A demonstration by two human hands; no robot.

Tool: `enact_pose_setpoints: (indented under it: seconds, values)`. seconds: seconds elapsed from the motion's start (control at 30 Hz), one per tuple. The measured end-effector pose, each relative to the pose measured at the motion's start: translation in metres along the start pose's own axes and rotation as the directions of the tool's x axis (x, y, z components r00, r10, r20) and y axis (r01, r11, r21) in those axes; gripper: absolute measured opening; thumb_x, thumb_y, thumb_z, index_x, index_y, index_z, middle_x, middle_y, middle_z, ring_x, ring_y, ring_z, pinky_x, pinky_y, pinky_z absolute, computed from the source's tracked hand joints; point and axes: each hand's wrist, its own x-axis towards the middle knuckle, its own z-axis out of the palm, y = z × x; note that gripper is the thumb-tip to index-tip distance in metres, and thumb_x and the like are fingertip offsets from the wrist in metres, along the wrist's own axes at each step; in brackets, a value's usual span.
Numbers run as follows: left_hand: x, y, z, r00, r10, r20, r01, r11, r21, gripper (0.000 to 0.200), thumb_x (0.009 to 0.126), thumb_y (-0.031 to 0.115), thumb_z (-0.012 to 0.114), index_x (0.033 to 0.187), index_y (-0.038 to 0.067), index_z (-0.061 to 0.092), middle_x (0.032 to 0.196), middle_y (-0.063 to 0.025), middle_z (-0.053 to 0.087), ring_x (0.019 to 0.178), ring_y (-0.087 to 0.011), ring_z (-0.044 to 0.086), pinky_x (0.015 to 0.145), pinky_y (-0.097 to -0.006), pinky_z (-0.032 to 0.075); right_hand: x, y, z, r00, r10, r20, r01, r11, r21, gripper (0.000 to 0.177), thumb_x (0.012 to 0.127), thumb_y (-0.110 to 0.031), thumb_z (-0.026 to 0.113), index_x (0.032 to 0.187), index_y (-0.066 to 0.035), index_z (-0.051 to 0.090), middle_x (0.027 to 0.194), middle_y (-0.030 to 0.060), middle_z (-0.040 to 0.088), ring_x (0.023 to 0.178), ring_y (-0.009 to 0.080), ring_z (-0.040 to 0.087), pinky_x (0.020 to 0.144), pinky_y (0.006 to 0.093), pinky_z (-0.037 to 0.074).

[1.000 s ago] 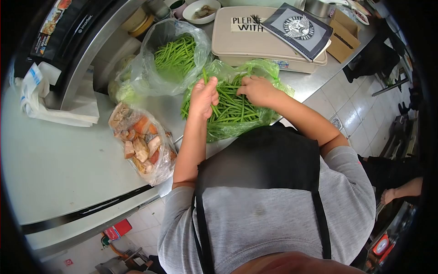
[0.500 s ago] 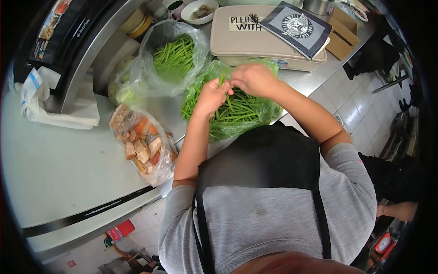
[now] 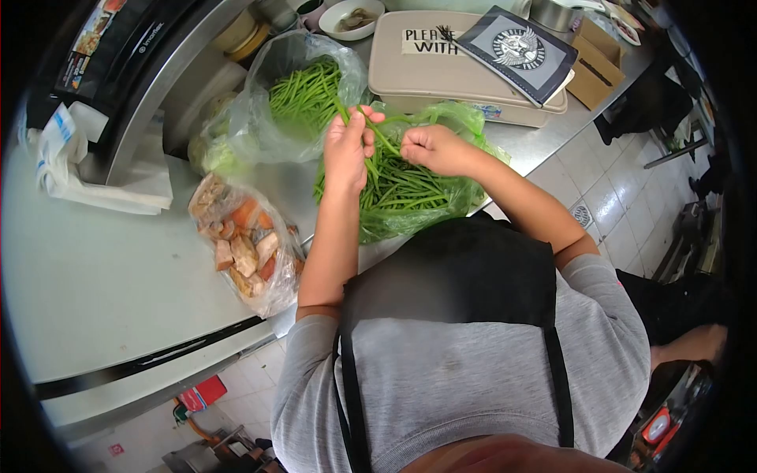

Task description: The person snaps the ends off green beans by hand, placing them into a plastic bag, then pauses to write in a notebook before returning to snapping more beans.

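My left hand [image 3: 345, 150] is closed around a few green beans [image 3: 384, 137], whose tips stick up past the fingers. To its right, my right hand [image 3: 438, 150] is curled shut, thumb and fingers pinching near the lower end of a bean that runs between the two hands. Beneath them, a plastic bag [image 3: 464, 189] lies open with a heap of long green beans [image 3: 410, 188] inside. Just beyond my left hand, another clear bag [image 3: 266, 118] holds a pile of shorter cut beans [image 3: 306, 91].
A bag of orange and pale brown chunks [image 3: 248, 252] lies on the white surface at left. Behind the beans sits a lidded beige container [image 3: 422, 67] carrying a dark notebook [image 3: 516, 55]. A white bowl [image 3: 351, 20] and cardboard box [image 3: 597, 63] stand farther back. A co-worker's arm [image 3: 690, 344] shows at right.
My hands have moved apart: the left has shifted left and up, raising beans toward the cut pile, while the right has dropped slightly. More bean length now shows between them.
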Motion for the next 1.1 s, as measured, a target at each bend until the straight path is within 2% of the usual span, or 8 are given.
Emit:
enact_pose_setpoints:
  seconds: [0.17, 0.3, 0.4, 0.6, 0.7, 0.9, 1.0, 1.1]
  values:
    - [-0.003, 0.002, -0.004, 0.999, 0.019, -0.046, -0.025, 0.989, -0.145, 0.01, 0.086, 0.016, 0.042, 0.085, 0.007, 0.046, 0.075, -0.0064, 0.053, 0.057, -0.0075, 0.041, 0.045, -0.0185, 0.034, 0.014, 0.013, 0.002, 0.964, 0.159, -0.214, -0.079, 0.937, 0.34, 0.017, 0.082, -0.018, 0.044, 0.072, -0.004, 0.045, 0.058, -0.0008, 0.042, 0.052, 0.008, 0.039, 0.05, 0.023, 0.035]
    - [-0.009, -0.007, -0.007, 1.0, -0.018, -0.012, 0.015, 0.972, -0.235, 0.01, 0.086, 0.016, 0.042, 0.085, 0.006, 0.046, 0.074, -0.0064, 0.053, 0.057, -0.0086, 0.041, 0.046, -0.0192, 0.035, 0.017, 0.021, -0.008, 0.927, 0.375, -0.008, -0.244, 0.618, 0.748, 0.019, 0.084, -0.021, 0.042, 0.075, -0.004, 0.046, 0.06, -0.0009, 0.042, 0.055, 0.008, 0.04, 0.052, 0.0228, 0.035]
    - [-0.009, -0.01, -0.01, 0.997, -0.071, 0.006, 0.07, 0.981, -0.182, 0.012, 0.085, 0.017, 0.043, 0.086, 0.006, 0.047, 0.072, -0.006, 0.052, 0.056, -0.0081, 0.041, 0.045, -0.0188, 0.034, 0.015, 0.009, -0.015, 0.963, 0.233, -0.133, -0.241, 0.969, -0.046, 0.02, 0.08, -0.022, 0.049, 0.082, -0.003, 0.051, 0.066, 0.0032, 0.05, 0.058, 0.0122, 0.048, 0.057, 0.0256, 0.04]
    - [-0.014, -0.012, 0.001, 0.983, -0.181, 0.029, 0.18, 0.983, 0.045, 0.015, 0.084, 0.02, 0.045, 0.085, 0.005, 0.049, 0.066, -0.0028, 0.051, 0.051, -0.0054, 0.038, 0.043, -0.0172, 0.031, 0.024, -0.016, -0.006, 0.926, -0.22, -0.305, 0.269, 0.955, 0.128, 0.011, 0.08, -0.013, 0.052, 0.08, -0.001, 0.052, 0.075, 0.003, 0.05, 0.065, 0.0079, 0.049, 0.058, 0.0244, 0.041]
    - [-0.014, -0.01, -0.003, 0.946, -0.305, 0.112, 0.271, 0.931, 0.245, 0.013, 0.085, 0.02, 0.044, 0.085, 0.008, 0.05, 0.063, 0.0011, 0.049, 0.048, -0.0043, 0.037, 0.042, -0.0155, 0.029, 0.02, -0.039, -0.015, 0.911, -0.288, -0.297, 0.269, 0.958, -0.102, 0.01, 0.079, -0.01, 0.053, 0.08, -0.001, 0.052, 0.079, 0.0058, 0.051, 0.067, 0.0109, 0.051, 0.061, 0.026, 0.042]
    - [-0.013, -0.023, -0.005, 0.982, -0.143, 0.12, 0.055, 0.835, 0.548, 0.014, 0.084, 0.016, 0.044, 0.082, 0.005, 0.052, 0.063, 0.0012, 0.049, 0.052, -0.0041, 0.038, 0.047, -0.0178, 0.03, 0.031, -0.034, -0.018, 0.846, -0.478, -0.236, 0.372, 0.847, -0.38, 0.012, 0.081, -0.013, 0.05, 0.077, -0.001, 0.049, 0.068, 0.0075, 0.048, 0.061, 0.0155, 0.049, 0.057, 0.0263, 0.04]
    - [-0.011, -0.028, -0.006, 0.988, -0.042, 0.151, -0.058, 0.8, 0.597, 0.015, 0.085, 0.016, 0.043, 0.082, 0.004, 0.052, 0.064, 0.0006, 0.049, 0.056, -0.0049, 0.04, 0.051, -0.0192, 0.032, 0.023, -0.044, -0.014, 0.974, -0.112, -0.196, 0.107, 0.994, -0.038, 0.017, 0.083, -0.016, 0.046, 0.072, -0.003, 0.047, 0.06, 0.0041, 0.045, 0.056, 0.0124, 0.044, 0.052, 0.0247, 0.037]
    - [0.001, -0.038, -0.014, 0.993, 0.044, 0.105, -0.099, 0.796, 0.598, 0.015, 0.086, 0.017, 0.042, 0.084, 0.005, 0.05, 0.066, -0.0002, 0.049, 0.058, -0.0056, 0.04, 0.051, -0.0197, 0.033, 0.013, -0.036, 0.004, 1.0, -0.024, 0.019, 0.013, 0.884, 0.467, 0.022, 0.085, -0.019, 0.043, 0.068, -0.006, 0.045, 0.057, -0.0002, 0.042, 0.052, 0.0088, 0.038, 0.048, 0.0224, 0.033]
